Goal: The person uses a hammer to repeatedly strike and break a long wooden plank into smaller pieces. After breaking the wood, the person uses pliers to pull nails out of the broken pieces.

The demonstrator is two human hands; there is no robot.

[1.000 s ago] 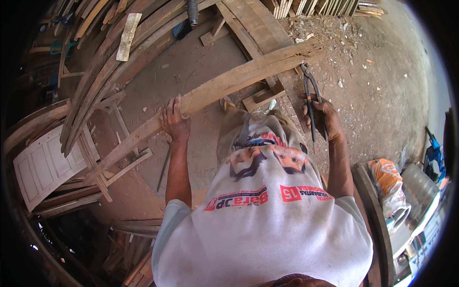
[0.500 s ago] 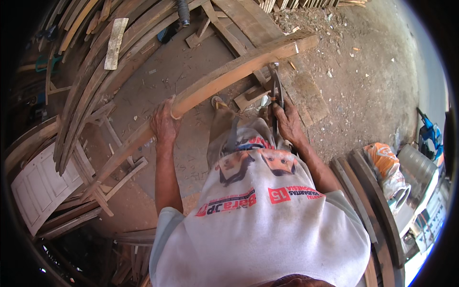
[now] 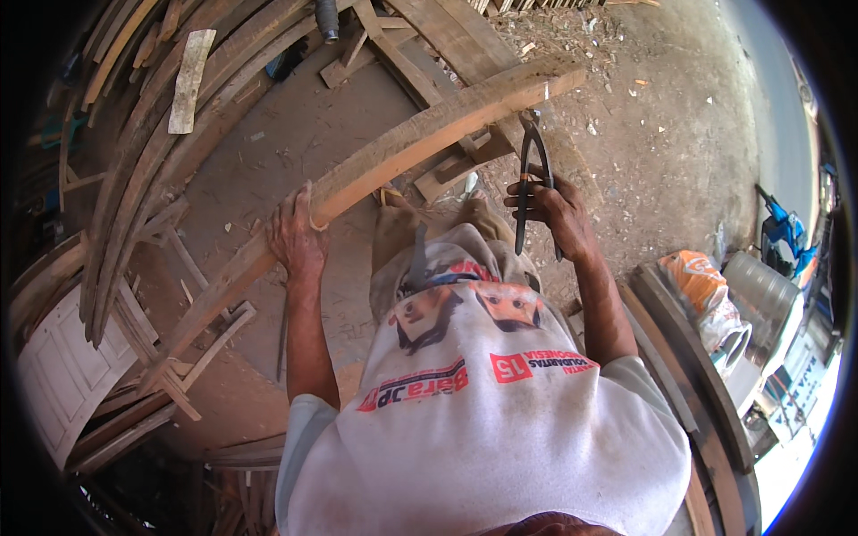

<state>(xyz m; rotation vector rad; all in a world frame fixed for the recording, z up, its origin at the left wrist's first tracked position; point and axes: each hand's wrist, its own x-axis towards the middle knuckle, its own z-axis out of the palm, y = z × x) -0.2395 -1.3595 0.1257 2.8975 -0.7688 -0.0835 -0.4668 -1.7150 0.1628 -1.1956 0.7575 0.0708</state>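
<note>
A long curved wooden beam (image 3: 420, 147) runs slantwise before me, from upper right to lower left. My left hand (image 3: 299, 234) is wrapped over it near a step where the thicker part ends. In my right hand (image 3: 554, 204) is a pair of pincers (image 3: 528, 147) with dark handles and orange bands. Its handles are spread apart, my fingers reaching between and around them. The head of the pincers is up at the beam's near edge, close to its right end; whether the jaws grip anything there is too small to tell.
Curved timbers (image 3: 147, 147) are stacked at the upper left, a pale plank (image 3: 190, 80) on them. A white panelled door (image 3: 76, 357) leans at the left. Wooden trestle pieces (image 3: 210, 348) stand under the beam. Boards (image 3: 693, 357) and an orange-and-white bag (image 3: 697, 286) lie at right.
My right hand has shifted right and the pincers' handles have spread apart. The pincers' head stays by the beam's near edge. My left hand keeps its place on the beam.
</note>
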